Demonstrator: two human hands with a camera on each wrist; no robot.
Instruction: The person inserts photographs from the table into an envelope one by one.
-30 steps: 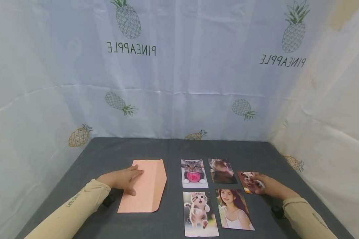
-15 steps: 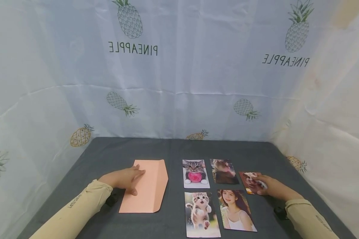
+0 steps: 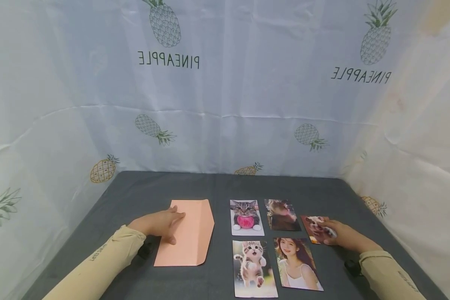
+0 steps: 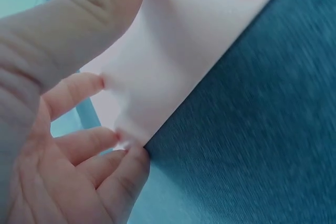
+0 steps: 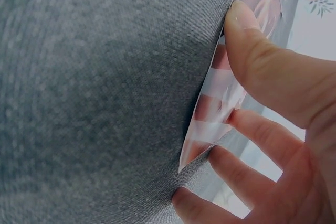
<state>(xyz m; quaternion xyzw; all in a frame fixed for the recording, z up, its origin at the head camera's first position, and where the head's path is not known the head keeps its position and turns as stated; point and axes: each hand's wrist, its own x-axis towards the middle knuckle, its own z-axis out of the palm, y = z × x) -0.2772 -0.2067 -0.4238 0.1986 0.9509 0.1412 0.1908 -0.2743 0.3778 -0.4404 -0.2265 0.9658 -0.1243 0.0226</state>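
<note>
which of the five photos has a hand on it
The rightmost photo, reddish-brown with a pale animal pictured on it: the right hand touches it. The other four lie to its left with no hand on them.

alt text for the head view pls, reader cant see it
A person's left hand rests on a peach envelope while the right hand touches the rightmost of five photos on a dark table. The two leftmost photos show cats; a pineapple-print curtain hangs behind.

An envelope (image 3: 189, 239) lies on the table (image 3: 220, 262), left of four photos (image 3: 246, 216) in two rows; a fifth photo (image 3: 313, 225) lies right of the back row. Behind hangs a curtain (image 3: 225, 91).
</note>
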